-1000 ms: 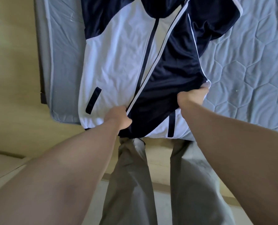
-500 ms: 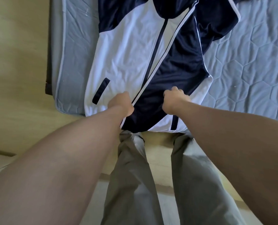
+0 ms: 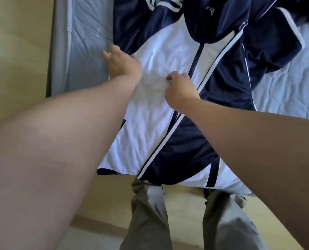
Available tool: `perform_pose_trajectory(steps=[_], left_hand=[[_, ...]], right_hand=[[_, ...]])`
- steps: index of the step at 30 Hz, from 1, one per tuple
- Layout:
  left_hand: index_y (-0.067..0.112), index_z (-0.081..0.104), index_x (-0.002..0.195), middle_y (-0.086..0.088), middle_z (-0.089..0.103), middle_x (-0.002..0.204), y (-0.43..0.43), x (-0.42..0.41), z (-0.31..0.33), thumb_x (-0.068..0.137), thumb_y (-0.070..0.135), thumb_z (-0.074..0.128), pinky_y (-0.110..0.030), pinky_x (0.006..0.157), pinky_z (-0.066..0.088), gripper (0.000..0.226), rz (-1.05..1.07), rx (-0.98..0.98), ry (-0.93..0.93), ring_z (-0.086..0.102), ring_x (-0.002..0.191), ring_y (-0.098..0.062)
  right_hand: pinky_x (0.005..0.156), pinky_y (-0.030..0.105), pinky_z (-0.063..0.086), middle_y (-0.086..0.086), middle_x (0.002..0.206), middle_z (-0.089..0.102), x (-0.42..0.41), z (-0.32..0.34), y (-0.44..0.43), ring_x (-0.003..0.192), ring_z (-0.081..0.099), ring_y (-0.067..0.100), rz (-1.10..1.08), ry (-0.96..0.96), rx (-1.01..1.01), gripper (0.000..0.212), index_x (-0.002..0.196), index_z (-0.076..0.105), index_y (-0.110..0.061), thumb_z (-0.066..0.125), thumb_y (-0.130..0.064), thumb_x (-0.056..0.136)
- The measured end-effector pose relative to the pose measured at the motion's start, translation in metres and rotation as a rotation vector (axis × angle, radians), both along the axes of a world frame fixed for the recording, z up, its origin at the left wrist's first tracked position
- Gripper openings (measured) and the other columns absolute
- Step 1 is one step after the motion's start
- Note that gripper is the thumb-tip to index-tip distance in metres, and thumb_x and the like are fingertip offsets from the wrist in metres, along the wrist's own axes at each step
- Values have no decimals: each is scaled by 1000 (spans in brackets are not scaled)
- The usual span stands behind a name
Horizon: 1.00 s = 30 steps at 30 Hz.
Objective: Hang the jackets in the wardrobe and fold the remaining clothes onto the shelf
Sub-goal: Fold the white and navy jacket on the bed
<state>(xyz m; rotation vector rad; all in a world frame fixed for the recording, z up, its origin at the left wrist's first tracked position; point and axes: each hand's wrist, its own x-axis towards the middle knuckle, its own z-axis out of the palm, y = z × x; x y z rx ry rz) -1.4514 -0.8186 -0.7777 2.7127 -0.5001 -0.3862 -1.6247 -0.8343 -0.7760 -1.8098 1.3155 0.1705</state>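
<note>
Across centre frame, jacket (image 3: 150, 134) is lying flat on mattress (image 3: 87, 51). We're pressing left hand (image 3: 123, 66), fingers straight & spread, at its left-of-frame edge; right hand (image 3: 181, 92) is sitting curled on white panel, can't tell if pinching cloth.

1. Left arm stretched forward; left hand (image 3: 122, 64) lies palm down, fingers straight.
2. Right arm reaches forward beside it; right hand (image 3: 180, 89) has curled fingers pinching the jacket (image 3: 150, 127).
</note>
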Motion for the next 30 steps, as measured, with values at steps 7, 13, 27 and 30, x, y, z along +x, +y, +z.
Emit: perform_pose_trajectory(steps=[7, 13, 27, 30], left_hand=[[14, 54, 140, -7, 56, 143, -20, 64, 15, 91, 57, 57, -37, 110, 41, 65, 121, 29, 525, 54, 130, -30], [13, 70, 122, -8, 76, 110, -37, 100, 21, 86, 29, 73, -45, 98, 55, 40, 215, -324, 1110, 73, 101, -29], [5, 69, 105, -13, 74, 109, -99, 164, 125, 83, 13, 61, -44, 90, 56, 25, 226, -677, 1216, 71, 97, -34], [1, 67, 107, -17, 72, 108, -114, 178, 147, 84, 13, 62, -53, 95, 52, 26, 206, -857, 1166, 69, 102, -37]], right_hand=[[65, 34, 51, 2, 138, 41, 45, 16, -38, 90, 57, 22, 9, 46, -33, 50, 142, 44, -22, 41, -10, 93], [72, 31, 45, 0, 154, 29, 87, 17, -65, 95, 56, 24, 64, 146, 39, 64, 154, 33, -26, 44, -12, 92], [95, 36, 38, -5, 168, 0, 112, 27, -41, 138, 42, 30, 51, 273, 243, 80, 160, 18, -29, 58, -29, 91], [90, 33, 37, -8, 166, -2, 111, 30, -39, 132, 47, 29, 64, 268, 303, 77, 159, 22, -33, 59, -27, 91]])
